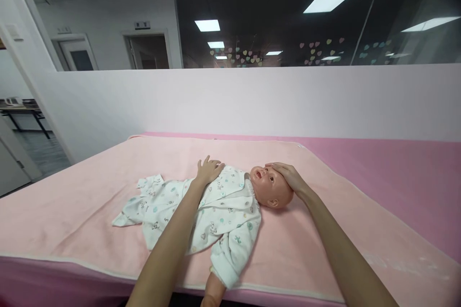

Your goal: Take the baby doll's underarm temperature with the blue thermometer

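Note:
A baby doll (273, 189) lies on its back on a peach blanket (90, 168), its head to the right. It wears a white printed baby outfit (230, 216) with loose trouser legs spread to the left. My left hand (210, 171) rests on the far side of the doll's clothed body, fingers spread. My right hand (290, 176) lies over the top of the doll's head, fingers stretched out flat across the forehead. One bare doll arm (213, 290) sticks out of the near sleeve and hangs over the blanket's front edge.
Pink cloth (382, 168) shows under the blanket at the back and right. Behind the padded surface stands a white low wall (270, 103) with a window (273, 24) above. At the far left is a dark-legged table (27, 112).

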The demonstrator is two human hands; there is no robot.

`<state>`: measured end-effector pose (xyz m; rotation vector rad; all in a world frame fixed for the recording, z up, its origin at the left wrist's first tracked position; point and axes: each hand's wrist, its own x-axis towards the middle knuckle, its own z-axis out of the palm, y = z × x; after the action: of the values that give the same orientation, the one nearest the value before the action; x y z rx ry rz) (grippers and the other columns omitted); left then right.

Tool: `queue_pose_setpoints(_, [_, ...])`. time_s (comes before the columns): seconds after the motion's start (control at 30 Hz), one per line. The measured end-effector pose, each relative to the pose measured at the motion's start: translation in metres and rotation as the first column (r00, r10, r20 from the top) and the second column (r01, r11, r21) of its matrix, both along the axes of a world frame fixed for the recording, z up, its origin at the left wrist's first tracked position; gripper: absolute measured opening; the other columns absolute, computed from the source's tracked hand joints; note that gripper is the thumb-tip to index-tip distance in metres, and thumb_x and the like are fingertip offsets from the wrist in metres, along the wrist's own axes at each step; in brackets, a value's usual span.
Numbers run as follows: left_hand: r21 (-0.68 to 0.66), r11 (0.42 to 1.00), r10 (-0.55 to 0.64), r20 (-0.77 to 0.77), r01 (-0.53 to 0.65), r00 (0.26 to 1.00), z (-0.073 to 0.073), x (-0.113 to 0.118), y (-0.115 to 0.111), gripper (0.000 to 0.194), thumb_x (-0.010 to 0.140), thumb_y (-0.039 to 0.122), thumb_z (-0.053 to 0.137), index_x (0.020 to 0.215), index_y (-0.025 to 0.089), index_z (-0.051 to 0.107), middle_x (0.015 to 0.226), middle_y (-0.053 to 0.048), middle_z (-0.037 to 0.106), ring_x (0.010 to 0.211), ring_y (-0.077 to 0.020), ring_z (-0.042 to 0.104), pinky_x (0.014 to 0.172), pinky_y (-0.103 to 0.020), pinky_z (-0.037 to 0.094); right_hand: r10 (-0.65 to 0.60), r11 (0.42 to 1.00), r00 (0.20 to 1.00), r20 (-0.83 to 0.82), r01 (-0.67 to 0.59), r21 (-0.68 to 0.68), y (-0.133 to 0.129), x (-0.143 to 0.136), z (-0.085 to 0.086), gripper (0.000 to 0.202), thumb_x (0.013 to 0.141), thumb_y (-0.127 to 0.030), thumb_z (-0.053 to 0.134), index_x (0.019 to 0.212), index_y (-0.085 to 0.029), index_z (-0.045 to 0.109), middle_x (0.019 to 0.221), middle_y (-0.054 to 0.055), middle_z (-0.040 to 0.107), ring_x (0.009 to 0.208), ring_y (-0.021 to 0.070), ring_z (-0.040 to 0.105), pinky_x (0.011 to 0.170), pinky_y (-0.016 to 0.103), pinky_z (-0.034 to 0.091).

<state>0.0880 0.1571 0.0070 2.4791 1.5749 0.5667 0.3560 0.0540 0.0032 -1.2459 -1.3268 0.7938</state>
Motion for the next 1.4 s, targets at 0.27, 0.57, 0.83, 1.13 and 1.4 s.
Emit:
queue_pose_setpoints(0.27, [-0.143, 0.989, 0.029, -0.054, -0.036, 0.998, -0.001, -0.021, 0.003, 0.054, 0.085, 0.05, 0.019, 0.09, 0.02, 0.063, 0.102, -0.007, 0.066, 0.094, -0.0239, 0.059, 0.08, -0.032, 0.043, -0.018, 1.0, 0.997, -0.076, 0.018, -0.005, -0.005, 0.0, 0.0, 0.034, 0.069, -0.048, 0.062, 0.085, -0.019, 0.07, 0.101, 0.005, 0.068, 0.1, 0.0242, 0.057, 0.09, 0.034, 0.041])
queue_pose_setpoints(0.57, [-0.116, 0.982, 0.139, -0.1, -0.15, 0.985, 0.006, -0.019, -0.004, 0.045, 0.083, 0.038, 0.025, 0.084, 0.018, 0.065, 0.098, -0.011, 0.066, 0.091, -0.0265, 0.059, 0.069, -0.031, 0.043, -0.325, 0.946, 0.821, -0.47, 0.274, -0.175, 0.007, 0.032, -0.026, 0.055, 0.078, -0.058, 0.041, 0.119, -0.022, 0.051, 0.13, 0.009, 0.049, 0.12, 0.0223, 0.045, 0.098, 0.039, 0.037])
queue_pose_setpoints(0.83, [-0.116, 0.974, 0.187, -0.075, -0.195, 0.979, 0.007, -0.019, -0.004, 0.041, 0.081, 0.036, 0.028, 0.079, 0.018, 0.065, 0.09, -0.011, 0.068, 0.088, -0.0264, 0.06, 0.065, -0.03, 0.043, -0.115, 0.993, 0.922, -0.369, 0.105, -0.047, 0.005, 0.017, -0.021, 0.048, 0.073, -0.056, 0.054, 0.107, -0.022, 0.062, 0.121, 0.005, 0.058, 0.118, 0.0245, 0.047, 0.098, 0.037, 0.038])
queue_pose_setpoints(1.13, [-0.135, 0.971, 0.196, -0.025, -0.198, 0.98, 0.006, -0.021, -0.005, 0.038, 0.079, 0.039, 0.032, 0.074, 0.019, 0.065, 0.085, -0.01, 0.068, 0.087, -0.0282, 0.06, 0.066, -0.032, 0.043, -0.081, 0.995, 0.937, -0.341, 0.056, -0.083, 0.005, 0.015, -0.024, 0.047, 0.075, -0.057, 0.052, 0.099, -0.019, 0.065, 0.111, 0.006, 0.064, 0.106, 0.0253, 0.057, 0.09, 0.035, 0.045])
queue_pose_setpoints(1.4, [-0.194, 0.966, 0.191, 0.098, -0.17, 0.977, 0.004, -0.03, -0.005, 0.038, 0.078, 0.041, 0.036, 0.068, 0.018, 0.064, 0.075, -0.01, 0.068, 0.082, -0.0281, 0.061, 0.069, -0.033, 0.043, 0.041, 0.992, 0.926, -0.374, -0.082, -0.093, 0.004, 0.01, -0.025, 0.047, 0.076, -0.056, 0.051, 0.1, -0.019, 0.065, 0.104, 0.007, 0.067, 0.101, 0.0257, 0.06, 0.089, 0.036, 0.046])
